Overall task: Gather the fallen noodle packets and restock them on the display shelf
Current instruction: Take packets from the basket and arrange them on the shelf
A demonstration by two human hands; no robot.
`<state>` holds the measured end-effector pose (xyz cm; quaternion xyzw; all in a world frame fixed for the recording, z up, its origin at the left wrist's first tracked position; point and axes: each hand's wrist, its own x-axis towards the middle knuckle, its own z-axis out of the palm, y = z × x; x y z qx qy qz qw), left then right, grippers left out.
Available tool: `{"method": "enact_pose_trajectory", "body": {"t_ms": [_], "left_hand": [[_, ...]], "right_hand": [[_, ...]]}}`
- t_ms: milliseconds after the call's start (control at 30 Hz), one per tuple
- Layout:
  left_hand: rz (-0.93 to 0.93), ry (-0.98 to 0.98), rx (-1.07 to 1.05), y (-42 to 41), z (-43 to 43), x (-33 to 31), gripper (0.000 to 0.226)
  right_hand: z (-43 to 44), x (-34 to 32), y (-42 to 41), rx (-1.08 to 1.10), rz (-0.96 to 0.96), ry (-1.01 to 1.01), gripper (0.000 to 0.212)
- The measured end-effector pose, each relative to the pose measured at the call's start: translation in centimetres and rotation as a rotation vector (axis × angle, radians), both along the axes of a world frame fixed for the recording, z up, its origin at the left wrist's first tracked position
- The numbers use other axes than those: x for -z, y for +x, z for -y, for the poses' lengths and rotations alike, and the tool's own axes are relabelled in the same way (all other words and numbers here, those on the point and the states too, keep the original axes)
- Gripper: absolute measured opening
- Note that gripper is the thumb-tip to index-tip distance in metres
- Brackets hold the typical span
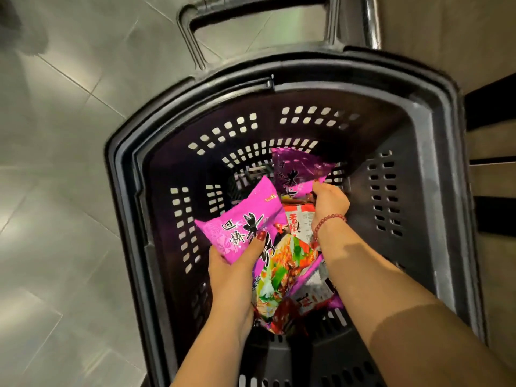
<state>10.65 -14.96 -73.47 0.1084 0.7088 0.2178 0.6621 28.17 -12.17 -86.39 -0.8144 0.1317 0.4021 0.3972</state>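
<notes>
Noodle packets (300,219) lie heaped in the black basket (122,174) toward its near right wall, with room left along its left wall, the left hand (231,272) gripping a pink packet (240,224) by its edge, the right hand (329,201) pinching a purple packet (296,169) at its lower edge

The basket's (125,169) near end runs off the bottom edge. Its handle (192,37) at the far end is cut off by the top edge. Inside the basket, a red packet (300,222) lies mostly under the pink packet (243,219) and the right hand (329,202). The left hand (231,272) hides the pink packet's near corner. The purple packet (296,166) by the far wall is dark and blurry. Far off to the left of the basket, a dark shape (16,29) is too blurry to tell.
</notes>
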Motion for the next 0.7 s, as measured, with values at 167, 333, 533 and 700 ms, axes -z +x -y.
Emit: {"method": "enact_pose_trajectory", "body": {"t_ms": [167,333,533,700], "left_hand": [[-0.031,0.035,0.147,-0.2,-0.7,-4.5,0.063],[-0.051,0.124,0.318,-1.7,-2.9,-11.7,0.073],[-0.057,0.166,0.411,-5.3,-5.8,-21.0,0.065],[0.059,0.214,0.526,-6.6,-8.6,-29.0,0.068]], "right_hand": [[1.7,-7.5,-1.3,-0.092,0.086,0.123,0.026],[2.5,-18.8,-1.6,-0.194,0.308,0.208,0.013],[4.0,-32.4,-2.7,-0.199,0.538,0.152,0.021],[4.5,-43.3,-3.7,-0.153,0.668,0.172,0.014]]}}
